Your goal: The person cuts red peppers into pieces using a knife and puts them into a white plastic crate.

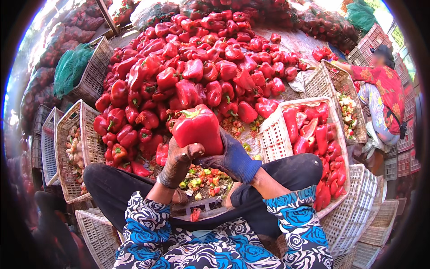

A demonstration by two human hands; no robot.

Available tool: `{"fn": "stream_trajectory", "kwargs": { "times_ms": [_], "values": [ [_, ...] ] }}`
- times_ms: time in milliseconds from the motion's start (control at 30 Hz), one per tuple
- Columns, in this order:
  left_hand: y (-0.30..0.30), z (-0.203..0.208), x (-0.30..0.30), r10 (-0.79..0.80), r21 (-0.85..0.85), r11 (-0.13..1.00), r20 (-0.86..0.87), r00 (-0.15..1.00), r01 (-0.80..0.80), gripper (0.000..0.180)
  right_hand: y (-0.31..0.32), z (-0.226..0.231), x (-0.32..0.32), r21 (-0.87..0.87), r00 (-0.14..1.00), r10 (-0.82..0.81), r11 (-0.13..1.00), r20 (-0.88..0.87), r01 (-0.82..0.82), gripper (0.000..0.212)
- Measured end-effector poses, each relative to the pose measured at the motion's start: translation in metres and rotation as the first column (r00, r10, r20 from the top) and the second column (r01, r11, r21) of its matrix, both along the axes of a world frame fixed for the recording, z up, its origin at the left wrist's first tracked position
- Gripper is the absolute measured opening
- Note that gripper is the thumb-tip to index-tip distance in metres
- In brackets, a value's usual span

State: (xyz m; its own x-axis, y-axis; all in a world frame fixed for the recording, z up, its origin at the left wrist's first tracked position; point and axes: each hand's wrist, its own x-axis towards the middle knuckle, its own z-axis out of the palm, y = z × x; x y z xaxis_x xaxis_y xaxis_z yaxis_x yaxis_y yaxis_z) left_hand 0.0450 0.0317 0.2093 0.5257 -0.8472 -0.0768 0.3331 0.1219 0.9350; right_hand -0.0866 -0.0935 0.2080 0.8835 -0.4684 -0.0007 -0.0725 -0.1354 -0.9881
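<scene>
A large red bell pepper is held up in front of me, above my crossed legs. My left hand, in a dirty stained glove, grips its lower left side with the thumb across the front. Around its lower right side wraps my right hand, in a blue-coated glove. The pepper's pale green stem end faces up. Whether either hand also has a tool is hidden. Just beyond lies a big heap of red bell peppers. Below my hands, cut cores and seedy scraps litter the ground.
To my right stands a white crate of cut red peppers. Another crate beyond it has core scraps, near a person in red. A scrap crate stands at left, beside green netting. White crates stack at lower right.
</scene>
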Motion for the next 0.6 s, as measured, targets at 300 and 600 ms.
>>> {"fn": "stream_trajectory", "kwargs": {
  "times_ms": [300,600],
  "values": [
    [0.003,0.013,-0.002,0.095,0.042,0.994,0.067,0.993,-0.098,0.032,0.013,0.009,-0.006,0.381,0.997,0.062,0.921,0.046,-0.075,0.063],
    [0.02,-0.003,0.003,0.031,0.051,0.998,0.001,1.0,-0.031,0.023,0.009,0.017,-0.024,0.596,0.968,0.222,0.795,-0.115,-0.111,0.045]
  ]
}}
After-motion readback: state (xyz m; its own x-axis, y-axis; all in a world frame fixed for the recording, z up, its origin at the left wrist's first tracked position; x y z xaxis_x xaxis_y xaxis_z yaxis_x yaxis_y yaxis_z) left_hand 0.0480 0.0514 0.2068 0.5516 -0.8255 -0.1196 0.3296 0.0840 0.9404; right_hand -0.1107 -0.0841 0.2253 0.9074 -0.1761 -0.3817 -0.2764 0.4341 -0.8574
